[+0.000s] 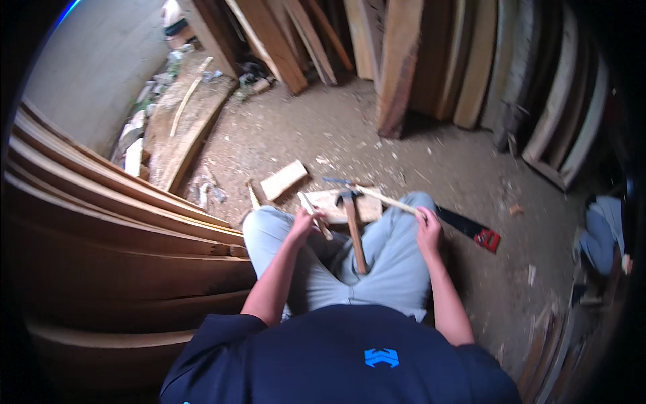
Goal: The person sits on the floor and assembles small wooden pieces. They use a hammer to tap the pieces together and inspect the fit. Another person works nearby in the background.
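My left hand is closed around a short, thin wooden stick, whose two ends stick out past the fingers above my left thigh. Between the fingers of my right hand is the near end of a longer pale stick, which slants up and left over my right knee. A hammer with a wooden handle lies between my legs, its dark head on a flat wooden board. Just beyond the board is a slim blue object, too small to make out.
A handsaw with a red handle rests right of my knee. A wood block lies ahead on the left. Long planks are stacked close on my left; upright boards lean at the back. A person's leg shows far right.
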